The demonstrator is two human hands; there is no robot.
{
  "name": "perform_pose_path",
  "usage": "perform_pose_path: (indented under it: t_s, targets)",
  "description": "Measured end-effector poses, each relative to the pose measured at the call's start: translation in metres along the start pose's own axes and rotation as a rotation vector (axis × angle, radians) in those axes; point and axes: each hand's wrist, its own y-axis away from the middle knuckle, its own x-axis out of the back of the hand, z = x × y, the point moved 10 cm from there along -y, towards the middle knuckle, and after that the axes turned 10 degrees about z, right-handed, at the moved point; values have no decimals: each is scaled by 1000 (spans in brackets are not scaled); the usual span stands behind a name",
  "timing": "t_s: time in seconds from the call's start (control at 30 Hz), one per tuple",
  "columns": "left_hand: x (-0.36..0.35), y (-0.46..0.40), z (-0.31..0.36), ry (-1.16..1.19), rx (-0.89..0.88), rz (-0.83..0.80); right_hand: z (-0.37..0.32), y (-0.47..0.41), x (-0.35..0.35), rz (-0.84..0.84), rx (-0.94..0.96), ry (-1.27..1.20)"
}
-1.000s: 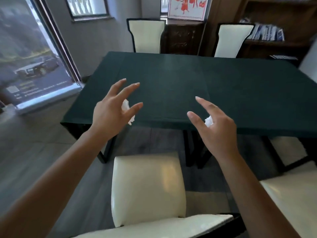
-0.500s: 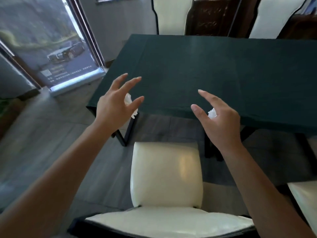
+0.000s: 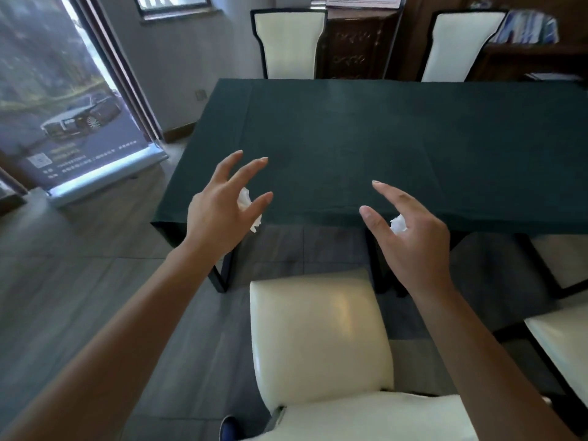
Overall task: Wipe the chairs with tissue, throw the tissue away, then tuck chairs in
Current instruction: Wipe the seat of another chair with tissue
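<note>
Hardly anything moved: both hands, left [image 3: 219, 214] and right [image 3: 413, 240], stayed apart above the chair [image 3: 318, 338], each clutching tissue; wiping hadn't started, I'd guess.

Meeting or dining room, likely in a business premises. Long worktop [image 3: 397, 148] under dark green cloth, cream high-backed chairs [image 3: 318, 338] around it. Roll-up car advertising banner [image 3: 63, 100] by the window. Carved dark-wood cabinet [image 3: 356, 46] and bookshelf [image 3: 528, 36] behind.
</note>
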Motion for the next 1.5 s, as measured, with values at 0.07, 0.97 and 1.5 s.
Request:
perform_pose_path:
  t_s: [0.07,0.97,1.5]
  targets:
    - [4,-3,-24,33,0,-27,-15,12,-12,13,-42,8]
    - [-8,-41,-80,7,-65,-122,-56,39,-47,41,-68,69]
    - [9,-139,-249,138,-76,-151,-155,5,-223,32,-132,130]
